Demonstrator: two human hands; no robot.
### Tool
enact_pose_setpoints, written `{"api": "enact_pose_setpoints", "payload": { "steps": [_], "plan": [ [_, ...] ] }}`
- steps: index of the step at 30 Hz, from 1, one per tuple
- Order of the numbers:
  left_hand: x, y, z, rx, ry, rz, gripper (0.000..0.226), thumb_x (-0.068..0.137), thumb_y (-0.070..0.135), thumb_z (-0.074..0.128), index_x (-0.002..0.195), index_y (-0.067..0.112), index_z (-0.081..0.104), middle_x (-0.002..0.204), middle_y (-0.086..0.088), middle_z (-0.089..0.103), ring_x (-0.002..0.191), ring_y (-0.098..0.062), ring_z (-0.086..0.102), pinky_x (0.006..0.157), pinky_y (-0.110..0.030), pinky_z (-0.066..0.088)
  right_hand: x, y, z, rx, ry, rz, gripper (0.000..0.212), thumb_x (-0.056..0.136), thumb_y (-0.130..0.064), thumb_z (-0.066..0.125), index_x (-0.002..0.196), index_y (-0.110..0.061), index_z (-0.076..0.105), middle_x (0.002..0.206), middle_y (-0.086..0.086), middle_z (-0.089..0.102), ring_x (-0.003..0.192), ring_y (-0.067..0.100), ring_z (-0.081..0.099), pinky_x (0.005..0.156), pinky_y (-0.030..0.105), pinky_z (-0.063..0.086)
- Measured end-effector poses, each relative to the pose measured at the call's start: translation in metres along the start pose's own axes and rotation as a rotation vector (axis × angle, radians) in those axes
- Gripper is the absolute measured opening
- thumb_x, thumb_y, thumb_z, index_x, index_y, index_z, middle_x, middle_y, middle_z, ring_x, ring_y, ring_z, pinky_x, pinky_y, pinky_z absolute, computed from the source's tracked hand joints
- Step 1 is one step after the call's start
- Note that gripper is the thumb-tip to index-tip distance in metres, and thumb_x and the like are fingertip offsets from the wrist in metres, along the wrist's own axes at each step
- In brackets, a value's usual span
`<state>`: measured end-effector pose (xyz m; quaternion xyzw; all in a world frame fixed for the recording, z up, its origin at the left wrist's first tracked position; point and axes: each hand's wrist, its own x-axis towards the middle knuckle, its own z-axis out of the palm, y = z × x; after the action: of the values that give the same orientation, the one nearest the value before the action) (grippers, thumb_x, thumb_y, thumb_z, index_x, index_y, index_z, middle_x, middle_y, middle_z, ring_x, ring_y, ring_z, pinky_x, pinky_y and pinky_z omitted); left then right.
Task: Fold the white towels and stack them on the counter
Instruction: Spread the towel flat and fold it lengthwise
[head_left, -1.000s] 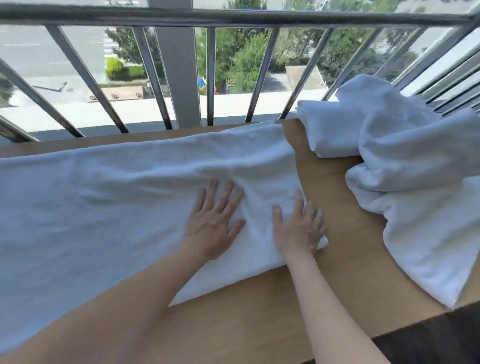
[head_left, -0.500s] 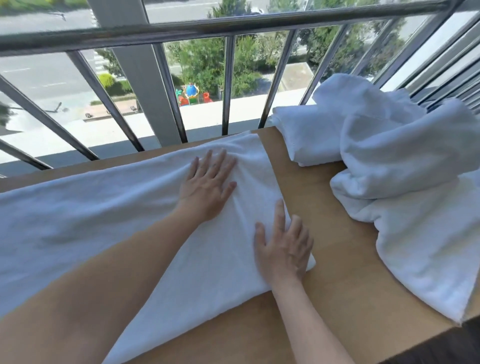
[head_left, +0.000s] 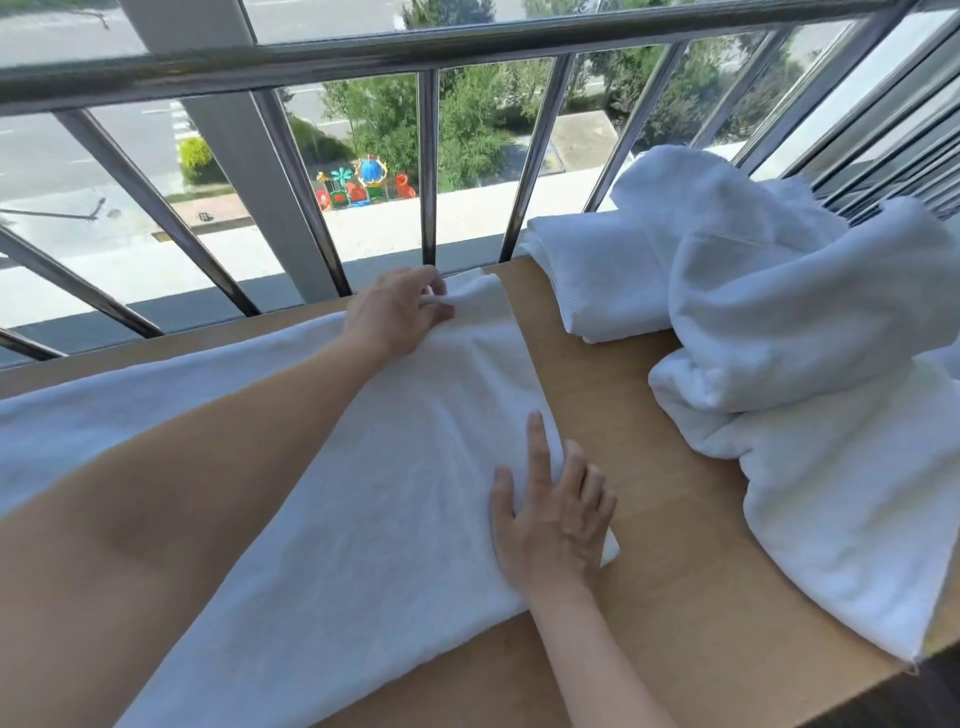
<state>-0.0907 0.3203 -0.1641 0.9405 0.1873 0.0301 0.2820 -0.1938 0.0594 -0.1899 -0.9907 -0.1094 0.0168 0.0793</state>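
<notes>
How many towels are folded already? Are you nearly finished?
Not nearly. Done: one folded towel sits by the railing. In hand: the spread towel lies flat on the counter. The left hand pinches its far corner and the right hand presses flat on its near corner. Left: the crumpled pile at the right is unfolded, and there is no stack yet.

A bare strip of the wooden counter (head_left: 660, 467) is bounded by the spread towel (head_left: 363, 493) on the left and the heaped towels (head_left: 810, 338) on the right. The strip is widest at the near edge and is pinched almost shut at the far end by a folded towel (head_left: 597, 280). The far side is closed off by the metal railing (head_left: 428, 171). The spread towel's far right corner is gripped by the left hand (head_left: 397, 312), and its near right edge is pressed flat by the right hand (head_left: 556, 514).
</notes>
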Motion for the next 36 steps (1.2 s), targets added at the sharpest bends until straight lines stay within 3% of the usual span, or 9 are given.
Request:
{"api": "enact_pose_setpoints", "payload": {
  "steps": [3, 8, 12, 14, 18, 21, 23, 26, 36],
  "plan": [
    [0.006, 0.002, 0.005, -0.023, 0.089, 0.069, 0.019, 0.094, 0.038, 0.064, 0.105, 0.023, 0.062, 0.104, 0.002, 0.059, 0.089, -0.021, 0.052, 0.071, -0.033, 0.035, -0.002, 0.001, 0.000, 0.010, -0.008, -0.015, 0.071, 0.092, -0.058, 0.035, 0.157, -0.036, 0.018, 0.138, 0.010, 0.044, 0.105, 0.029, 0.046, 0.087, 0.046, 0.039],
    [0.003, -0.005, 0.022, 0.011, 0.124, 0.042, 0.023, 0.098, 0.042, 0.057, 0.109, 0.022, 0.060, 0.105, -0.005, 0.060, 0.103, -0.028, 0.053, 0.079, -0.035, 0.035, -0.002, -0.001, 0.000, -0.002, -0.008, -0.029, 0.071, 0.093, -0.057, 0.035, 0.158, -0.036, 0.016, 0.144, 0.010, 0.042, 0.108, 0.028, 0.046, 0.089, 0.046, 0.038],
    [0.002, -0.009, 0.017, 0.088, 0.193, 0.257, 0.023, 0.101, 0.039, 0.051, 0.109, 0.018, 0.055, 0.101, -0.009, 0.059, 0.093, -0.030, 0.057, 0.067, -0.035, 0.036, -0.004, 0.001, 0.000, 0.005, -0.017, -0.025, 0.071, 0.093, -0.057, 0.035, 0.158, -0.036, 0.015, 0.144, 0.010, 0.042, 0.108, 0.028, 0.046, 0.089, 0.046, 0.039],
    [0.004, -0.013, 0.020, 0.126, 0.194, 0.272, 0.026, 0.103, 0.043, 0.046, 0.110, 0.019, 0.053, 0.100, -0.009, 0.063, 0.092, -0.031, 0.058, 0.066, -0.036, 0.038, -0.002, 0.001, 0.002, 0.009, -0.014, -0.029, 0.072, 0.093, -0.057, 0.036, 0.158, -0.035, 0.015, 0.144, 0.010, 0.042, 0.108, 0.029, 0.047, 0.088, 0.046, 0.039],
    [0.015, -0.004, 0.025, 0.200, 0.100, 0.121, 0.026, 0.103, 0.044, 0.045, 0.113, 0.023, 0.055, 0.109, -0.009, 0.060, 0.105, -0.032, 0.052, 0.082, -0.039, 0.035, 0.000, 0.000, 0.004, -0.013, -0.011, -0.022, 0.071, 0.093, -0.057, 0.036, 0.158, -0.036, 0.016, 0.148, 0.008, 0.039, 0.111, 0.029, 0.046, 0.089, 0.046, 0.037],
    [-0.010, 0.006, 0.027, 0.152, 0.112, 0.082, 0.035, 0.103, 0.038, 0.046, 0.136, 0.027, 0.050, 0.142, -0.007, 0.047, 0.135, -0.030, 0.036, 0.111, -0.043, 0.022, -0.001, -0.001, 0.001, -0.021, -0.012, -0.017, 0.070, 0.093, -0.057, 0.035, 0.157, -0.036, 0.017, 0.151, 0.006, 0.037, 0.113, 0.028, 0.045, 0.090, 0.047, 0.038],
    [-0.054, 0.013, 0.034, 0.132, 0.080, 0.037, 0.046, 0.104, 0.041, 0.039, 0.147, 0.026, 0.039, 0.158, -0.005, 0.033, 0.149, -0.027, 0.021, 0.119, -0.044, 0.011, 0.001, -0.003, 0.000, -0.010, -0.024, -0.008, 0.068, 0.094, -0.056, 0.036, 0.157, -0.036, 0.020, 0.151, 0.006, 0.037, 0.113, 0.029, 0.045, 0.091, 0.048, 0.038],
    [-0.135, 0.020, 0.054, 0.263, 0.012, -0.066, 0.063, 0.102, 0.051, 0.027, 0.159, 0.026, 0.018, 0.168, -0.001, 0.011, 0.155, -0.025, 0.003, 0.123, -0.046, -0.003, 0.002, -0.001, -0.001, -0.004, -0.035, -0.014, 0.065, 0.094, -0.053, 0.038, 0.155, -0.036, 0.025, 0.150, 0.007, 0.040, 0.112, 0.031, 0.046, 0.090, 0.048, 0.036],
    [-0.183, 0.025, 0.068, 0.389, -0.079, -0.040, 0.072, 0.097, 0.056, 0.018, 0.161, 0.025, 0.003, 0.169, -0.003, 0.001, 0.154, -0.030, -0.006, 0.122, -0.047, -0.012, -0.021, 0.011, -0.006, 0.035, 0.021, -0.013, 0.058, 0.094, -0.042, 0.048, 0.150, -0.032, 0.041, 0.123, 0.018, 0.050, 0.098, 0.032, 0.049, 0.086, 0.046, 0.041]
  ]
}}
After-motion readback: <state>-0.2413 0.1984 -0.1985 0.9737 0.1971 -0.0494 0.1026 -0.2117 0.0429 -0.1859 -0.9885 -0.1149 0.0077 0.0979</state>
